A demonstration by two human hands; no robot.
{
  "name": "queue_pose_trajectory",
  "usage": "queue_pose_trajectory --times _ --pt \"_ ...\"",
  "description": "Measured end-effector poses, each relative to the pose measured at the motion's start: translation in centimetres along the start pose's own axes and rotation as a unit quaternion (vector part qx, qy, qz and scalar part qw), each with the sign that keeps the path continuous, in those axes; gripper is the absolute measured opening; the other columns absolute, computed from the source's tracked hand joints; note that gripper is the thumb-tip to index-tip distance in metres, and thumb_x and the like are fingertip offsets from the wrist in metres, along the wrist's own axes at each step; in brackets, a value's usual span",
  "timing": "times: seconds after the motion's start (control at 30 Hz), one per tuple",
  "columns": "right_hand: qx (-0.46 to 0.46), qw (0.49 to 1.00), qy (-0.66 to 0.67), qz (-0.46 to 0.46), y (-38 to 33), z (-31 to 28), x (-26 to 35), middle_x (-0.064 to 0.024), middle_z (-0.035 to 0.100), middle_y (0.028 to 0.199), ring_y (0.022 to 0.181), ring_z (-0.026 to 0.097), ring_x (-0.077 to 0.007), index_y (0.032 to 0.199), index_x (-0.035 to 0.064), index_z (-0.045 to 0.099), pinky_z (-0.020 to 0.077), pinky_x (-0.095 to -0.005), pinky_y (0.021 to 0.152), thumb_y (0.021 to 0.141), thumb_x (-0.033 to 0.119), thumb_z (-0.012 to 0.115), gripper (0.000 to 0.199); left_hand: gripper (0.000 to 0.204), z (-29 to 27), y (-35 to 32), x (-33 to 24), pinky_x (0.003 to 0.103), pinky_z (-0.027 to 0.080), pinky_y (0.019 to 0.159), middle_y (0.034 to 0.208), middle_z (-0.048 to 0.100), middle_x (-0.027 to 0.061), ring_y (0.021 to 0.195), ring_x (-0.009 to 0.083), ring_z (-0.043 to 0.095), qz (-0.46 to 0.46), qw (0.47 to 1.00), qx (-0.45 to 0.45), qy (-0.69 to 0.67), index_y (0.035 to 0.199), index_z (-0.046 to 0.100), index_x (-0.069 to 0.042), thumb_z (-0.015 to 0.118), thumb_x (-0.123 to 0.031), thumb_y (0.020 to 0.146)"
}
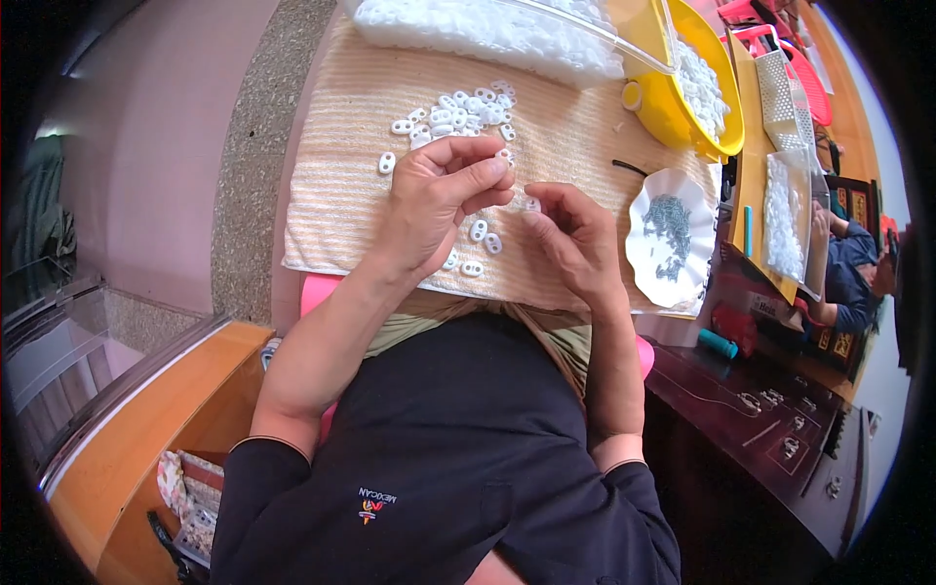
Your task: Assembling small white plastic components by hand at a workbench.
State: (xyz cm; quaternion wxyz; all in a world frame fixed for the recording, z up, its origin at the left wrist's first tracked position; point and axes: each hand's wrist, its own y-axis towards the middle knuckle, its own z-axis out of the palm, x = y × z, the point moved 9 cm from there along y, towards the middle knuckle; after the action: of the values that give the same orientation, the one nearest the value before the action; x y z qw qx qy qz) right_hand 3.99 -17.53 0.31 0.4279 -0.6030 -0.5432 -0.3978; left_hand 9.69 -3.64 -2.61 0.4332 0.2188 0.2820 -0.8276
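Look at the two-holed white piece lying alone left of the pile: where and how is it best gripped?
Probably best to pinch the piece by its two long edges, from above: it is oblong, seems to lie flat on the towel, holes up, and nothing touches those edges.

Left hand (424,205) and right hand (582,244) close together over a striped towel (336,195).
The right fingers (565,198) pinch a small white piece (532,206); what the left fingers (483,175) hold is hidden. White two-hole pieces (442,117) lie heaped beyond, others nearer. Past them, a clear tub (595,31) stands beside a yellow basin (665,102); a white scalloped dish (639,234) of small dark parts (669,232) sits rightward.
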Motion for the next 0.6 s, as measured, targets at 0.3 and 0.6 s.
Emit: queue_pose_trajectory --times 0.3,0.6 --pt "-0.005 0.984 0.174 0.034 0.0 -0.6 -1.9 -0.002 0.061 0.082 0.071 0.059 -0.0076 0.112 -0.0047 0.059 0.0489 -0.0207 0.065 0.086 0.001 0.068 0.028 0.018 0.2 -0.4 0.8 0.027 0.057 0.074 0.089 0.066 0.0085 0.079 0.0144 0.066 -0.019 0.998 -0.015 0.053 0.103 0.063 0.002 0.066 -0.004 0.086" --pt "-0.025 0.973 0.228 0.024 -0.1 -1.4 -2.1 -0.0049 0.062 0.088 0.077 0.062 -0.0104 0.114 -0.0053 0.058 0.0516 -0.0227 0.069 0.086 -0.001 0.066 0.03 0.019 0.9 -0.8 1.2 0.026 0.056 0.071 0.087 0.067 0.0089 0.076 0.0129 0.065 -0.02 0.994 0.006 0.11 0.103 0.063 0.004 0.067 -0.005 0.087"
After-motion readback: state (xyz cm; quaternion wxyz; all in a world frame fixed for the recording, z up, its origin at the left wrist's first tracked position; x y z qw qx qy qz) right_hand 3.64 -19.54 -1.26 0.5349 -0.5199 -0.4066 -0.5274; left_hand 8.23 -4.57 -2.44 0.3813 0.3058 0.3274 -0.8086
